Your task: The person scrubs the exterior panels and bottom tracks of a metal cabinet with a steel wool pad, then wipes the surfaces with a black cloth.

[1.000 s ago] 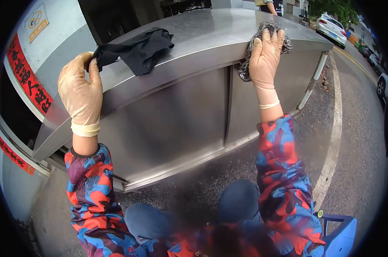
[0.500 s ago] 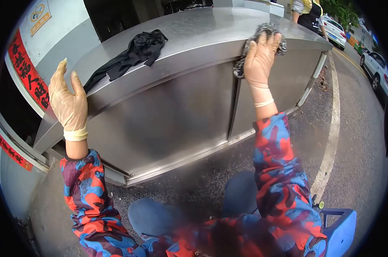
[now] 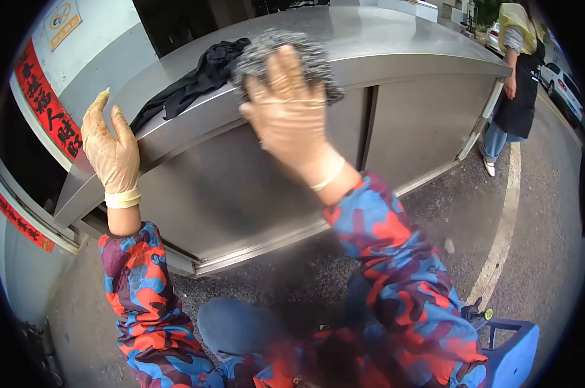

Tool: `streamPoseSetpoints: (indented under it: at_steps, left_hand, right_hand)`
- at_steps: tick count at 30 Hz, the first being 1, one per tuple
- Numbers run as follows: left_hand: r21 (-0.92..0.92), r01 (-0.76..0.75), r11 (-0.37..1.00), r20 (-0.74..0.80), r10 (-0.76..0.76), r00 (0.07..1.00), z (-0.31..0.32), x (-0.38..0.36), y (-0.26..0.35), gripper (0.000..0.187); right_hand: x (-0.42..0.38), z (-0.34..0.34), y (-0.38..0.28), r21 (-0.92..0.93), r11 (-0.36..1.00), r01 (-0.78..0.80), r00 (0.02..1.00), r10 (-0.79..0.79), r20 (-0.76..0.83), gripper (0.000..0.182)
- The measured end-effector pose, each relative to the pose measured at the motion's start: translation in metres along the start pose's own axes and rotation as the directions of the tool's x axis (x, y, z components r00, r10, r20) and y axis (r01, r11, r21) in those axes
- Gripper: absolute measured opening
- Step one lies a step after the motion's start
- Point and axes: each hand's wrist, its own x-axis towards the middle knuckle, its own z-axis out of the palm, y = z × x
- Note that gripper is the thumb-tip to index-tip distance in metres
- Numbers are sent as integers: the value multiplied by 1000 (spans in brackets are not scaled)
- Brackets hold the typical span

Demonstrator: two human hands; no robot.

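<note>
The right hand (image 3: 289, 123), in a thin pale glove, lies over a gray scrubbing cloth (image 3: 283, 46) at the near edge of a metal counter (image 3: 396, 35), its fingers laid long across it. Whether the fingertips curl in to grip, I cannot tell. The cloth looks light, soft and springy, perhaps a little rough. It should squash easily and come to no harm; the best hold is probably its thick middle, spread under palm and fingers, since the loose edges could fold.

The left hand (image 3: 113, 152), also gloved, is empty, fingers raised and thumb apart, by the counter's left near edge; contact there is unclear. Just beside its thumb is the end of a black cloth (image 3: 199, 83), lying rumpled along the edge, left of the gray one. It looks thin and limp, easily picked up by a bunched fold.

Below the top are smooth metal panels (image 3: 428, 119), likely slippery if wet. At near right is a blue plastic stool (image 3: 513, 355). Past the counter's right end stands another person (image 3: 517, 71) in a dark apron, with a white car (image 3: 564, 96) farther off. At left, a red paper strip (image 3: 45, 103) with black writing hangs beside a doorway.
</note>
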Motion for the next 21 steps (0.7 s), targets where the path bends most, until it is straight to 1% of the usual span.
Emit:
streamPoseSetpoints:
  at_steps: [1, 2, 3, 4, 5, 6, 8, 9, 10, 11, 12, 13, 15, 16, 17, 18, 19, 20, 21]
  left_hand:
    - [19, 8, 1000, 7, -8, 1000, 0, 0, 1, 29]
    - [-11, 8, 1000, -15, -8, 1000, 0, 0, 1, 29]
    - [-45, 4, 999, -37, -6, 999, 1, 0, 2, 28]
    - [-40, 0, 999, -38, -2, 999, 1, 0, 2, 28]
    - [-33, 6, 999, -34, -7, 999, 1, 0, 3, 28]
    - [-28, 3, 1000, -40, -4, 999, 0, 0, 5, 28]
    - [-24, -11, 1000, -57, 9, 998, 0, 1, 5, 28]
    - [-36, -13, 999, -59, 11, 998, -1, 1, 5, 28]
    - [-44, 9, 999, -43, -11, 999, -2, 1, 5, 28]
    - [-56, 26, 998, -27, -28, 999, -1, 1, 6, 28]
    - [-86, 20, 996, -29, -22, 999, 1, 0, 4, 29]
    - [-85, 23, 996, 3, -23, 1000, 1, -1, 4, 30]
    - [-94, 39, 995, 40, -36, 999, 5, -3, -2, 30]
    - [-75, 33, 997, 53, -29, 998, 5, -3, -5, 30]
    - [-80, 26, 996, 54, -22, 998, 6, -4, -8, 30]
    - [-90, 28, 996, 46, -24, 999, 6, -4, -10, 30]
    - [-99, 33, 995, 35, -30, 999, 6, -5, -10, 31]
    - [-108, 45, 993, 32, -42, 999, 4, -4, -7, 30]
    - [-115, 42, 993, 31, -38, 999, 3, -2, -6, 30]
  right_hand:
    - [-3, -8, 32, -78, 994, -77, 997, 76, -20, 44]
    - [-5, -15, 65, -165, 978, -130, 991, 126, -35, 48]
    - [-6, -21, 100, -106, 976, -191, 979, 181, -97, 53]
    - [-10, -20, 137, -89, 970, -227, 959, 207, -191, 54]
    - [-13, -17, 157, -71, 962, -263, 930, 234, -283, 54]
    - [-11, -16, 150, -68, 963, -262, 931, 234, -280, 54]
    - [-3, -16, 128, -29, 952, -305, 912, 283, -297, 57]
    - [0, -13, 96, -15, 963, -271, 933, 259, -251, 54]
    - [-1, -8, 57, 67, 974, -218, 952, 228, -205, 45]
    - [-5, -5, 9, 116, 972, -206, 977, 211, -37, 36]
    - [-5, -3, -24, 114, 993, 12, 996, -22, 86, 35]
    - [-17, 25, -48, 77, 964, 255, 966, -258, 23, 35]
    - [-10, 36, -61, 2, 974, 227, 967, -225, -122, 33]
    - [-11, 40, -53, 172, 974, 145, 979, -116, -168, 31]
    - [-19, 39, -30, 159, 983, 94, 988, -72, -137, 33]
    - [-26, 40, 0, 70, 997, 27, 984, -14, -177, 37]
    - [-30, 28, 35, -47, 997, -67, 985, 58, -160, 44]
    - [-38, 22, 75, -53, 982, -183, 976, 175, -126, 56]
    - [-40, 11, 113, 42, 971, -234, 949, 237, -209, 66]
